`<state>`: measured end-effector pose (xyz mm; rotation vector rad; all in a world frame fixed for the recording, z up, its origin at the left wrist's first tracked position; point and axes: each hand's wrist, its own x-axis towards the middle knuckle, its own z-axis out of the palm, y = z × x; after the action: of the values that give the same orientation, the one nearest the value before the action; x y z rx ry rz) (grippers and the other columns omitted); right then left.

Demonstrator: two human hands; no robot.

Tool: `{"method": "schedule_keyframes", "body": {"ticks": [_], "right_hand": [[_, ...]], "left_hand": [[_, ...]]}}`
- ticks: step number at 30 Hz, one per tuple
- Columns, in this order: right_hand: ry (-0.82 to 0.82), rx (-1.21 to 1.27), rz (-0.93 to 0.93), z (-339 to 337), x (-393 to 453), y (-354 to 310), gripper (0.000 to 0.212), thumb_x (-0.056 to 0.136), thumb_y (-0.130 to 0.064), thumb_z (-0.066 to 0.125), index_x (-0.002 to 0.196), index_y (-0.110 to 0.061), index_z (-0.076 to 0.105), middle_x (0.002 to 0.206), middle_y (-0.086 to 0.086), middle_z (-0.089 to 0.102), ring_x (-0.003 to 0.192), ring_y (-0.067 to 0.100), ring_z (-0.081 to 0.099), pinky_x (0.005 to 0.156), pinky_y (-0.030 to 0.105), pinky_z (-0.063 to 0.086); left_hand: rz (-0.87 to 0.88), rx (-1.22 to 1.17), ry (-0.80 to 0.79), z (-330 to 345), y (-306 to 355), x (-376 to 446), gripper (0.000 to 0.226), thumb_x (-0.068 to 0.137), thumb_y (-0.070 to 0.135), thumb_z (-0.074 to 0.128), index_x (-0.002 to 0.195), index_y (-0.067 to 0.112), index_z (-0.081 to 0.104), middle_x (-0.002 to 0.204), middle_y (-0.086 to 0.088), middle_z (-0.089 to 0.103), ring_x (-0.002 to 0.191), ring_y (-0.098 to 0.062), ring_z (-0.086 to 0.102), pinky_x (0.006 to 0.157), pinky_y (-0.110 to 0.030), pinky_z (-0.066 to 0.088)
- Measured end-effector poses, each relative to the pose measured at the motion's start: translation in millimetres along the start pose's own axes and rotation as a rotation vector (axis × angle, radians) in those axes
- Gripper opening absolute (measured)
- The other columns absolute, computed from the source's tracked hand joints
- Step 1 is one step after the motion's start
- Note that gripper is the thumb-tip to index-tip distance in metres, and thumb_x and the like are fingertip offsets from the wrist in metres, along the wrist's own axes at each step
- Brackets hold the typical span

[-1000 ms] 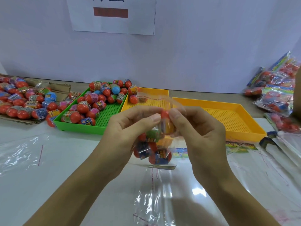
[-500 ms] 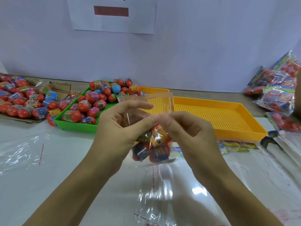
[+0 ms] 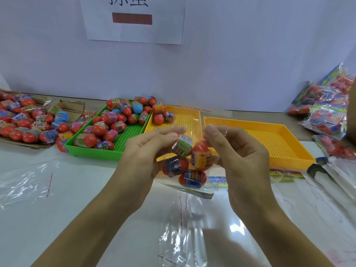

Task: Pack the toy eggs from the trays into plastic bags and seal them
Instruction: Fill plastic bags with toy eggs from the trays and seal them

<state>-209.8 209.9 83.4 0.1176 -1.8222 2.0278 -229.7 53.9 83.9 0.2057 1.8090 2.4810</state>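
The left hand and right hand each pinch an upper side of a clear plastic bag held above the desk, fingers grasping the film so the mouth stays up for sealing. Between and just below the fingertips hang the toy eggs (four, as far as I can count). The bag's flap and adhesive strip are hard to make out against the yellow tray behind.

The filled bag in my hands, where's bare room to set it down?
The right yellow tray holds nothing, and the middle yellow tray is bare except for eggs in its far-left corner. The green tray is crowded with toy eggs; sealed bags pile far right.
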Motion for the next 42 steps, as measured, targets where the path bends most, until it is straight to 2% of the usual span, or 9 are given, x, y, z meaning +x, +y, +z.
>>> {"method": "schedule_keyframes", "body": {"ticks": [5,8,14,17,21,24,28,38,42], "right_hand": [[0.052,0.017,-0.025,-1.5,0.3,-2.2,0.025,0.068,-0.041,0.076,0.066,-0.017,0.072,0.069,0.007,0.071,0.068,0.018,0.069,0.059,0.030,0.058],[0.054,0.036,-0.027,-0.4,0.3,-3.8,0.025,0.067,-0.040,0.076,0.066,-0.016,0.071,0.066,0.006,0.071,0.064,0.018,0.069,0.056,0.024,0.055],[0.061,0.051,-0.020,0.3,0.4,-3.6,0.021,0.071,-0.037,0.075,0.066,-0.017,0.072,0.065,0.005,0.071,0.061,0.020,0.069,0.057,0.028,0.057],[0.066,-0.013,-0.011,-0.1,-0.3,-0.4,0.019,0.075,-0.033,0.075,0.082,-0.016,0.069,0.076,0.002,0.071,0.067,0.018,0.071,0.056,0.025,0.056],[0.202,-0.440,-0.482,-2.0,-2.3,2.3,0.036,0.083,-0.019,0.079,0.105,-0.027,0.052,0.099,-0.005,0.058,0.083,0.013,0.060,0.068,0.023,0.047],[0.090,-0.641,-0.738,-0.9,-7.2,4.4,0.016,0.084,-0.017,0.077,0.098,-0.015,0.070,0.090,0.002,0.059,0.082,0.017,0.056,0.071,0.017,0.041],[0.014,-0.708,-0.679,0.8,-8.6,8.4,0.021,0.082,-0.020,0.076,0.101,-0.012,0.076,0.084,0.002,0.062,0.082,0.019,0.055,0.070,0.023,0.044],[-0.104,-0.610,-0.540,-5.6,-0.9,0.5,0.012,0.081,-0.021,0.076,0.091,-0.017,0.079,0.078,-0.004,0.063,0.076,0.006,0.054,0.066,0.010,0.035],[-0.128,-0.620,-0.559,-7.5,0.6,-0.6,0.009,0.080,-0.017,0.074,0.087,-0.014,0.079,0.076,-0.004,0.063,0.074,0.006,0.053,0.066,0.010,0.034]], "left_hand": [[-0.022,-0.002,-0.032,2.7,1.1,-2.1,0.016,0.068,0.024,0.071,0.083,0.027,0.077,0.076,0.002,0.066,0.070,-0.011,0.066,0.051,-0.026,0.053],[0.014,0.028,0.010,4.0,0.2,-3.1,0.022,0.070,0.039,0.066,0.079,0.022,0.078,0.082,-0.001,0.071,0.076,-0.014,0.067,0.055,-0.024,0.054],[0.059,-0.033,0.074,5.4,0.7,-3.7,0.028,0.074,0.033,0.060,0.085,0.016,0.080,0.085,-0.009,0.075,0.078,-0.014,0.071,0.060,-0.021,0.056],[0.061,0.020,0.088,3.7,1.1,-3.4,0.027,0.076,0.032,0.060,0.091,0.018,0.078,0.082,-0.008,0.074,0.077,-0.014,0.070,0.057,-0.023,0.055],[0.192,0.346,0.120,-1.9,-2.3,-3.7,0.014,0.087,0.026,0.063,0.084,0.026,0.077,0.081,0.003,0.075,0.081,-0.011,0.071,0.067,-0.029,0.060],[0.319,0.537,0.050,-1.3,-2.6,-5.8,0.017,0.093,0.021,0.061,0.095,0.033,0.072,0.081,0.009,0.075,0.082,-0.008,0.070,0.072,-0.026,0.060],[0.370,0.622,-0.065,0.0,-3.5,-9.4,0.020,0.093,0.023,0.062,0.103,0.038,0.070,0.079,0.009,0.072,0.083,-0.008,0.071,0.068,-0.019,0.058],[0.381,0.671,-0.146,0.1,-1.7,-11.7,0.020,0.088,0.030,0.056,0.096,0.027,0.074,0.080,0.003,0.071,0.084,-0.019,0.069,0.066,-0.041,0.060],[0.425,0.717,-0.169,-2.8,0.4,-11.0,0.016,0.088,0.032,0.058,0.093,0.031,0.073,0.079,0.007,0.071,0.082,-0.018,0.069,0.063,-0.037,0.057]]}}
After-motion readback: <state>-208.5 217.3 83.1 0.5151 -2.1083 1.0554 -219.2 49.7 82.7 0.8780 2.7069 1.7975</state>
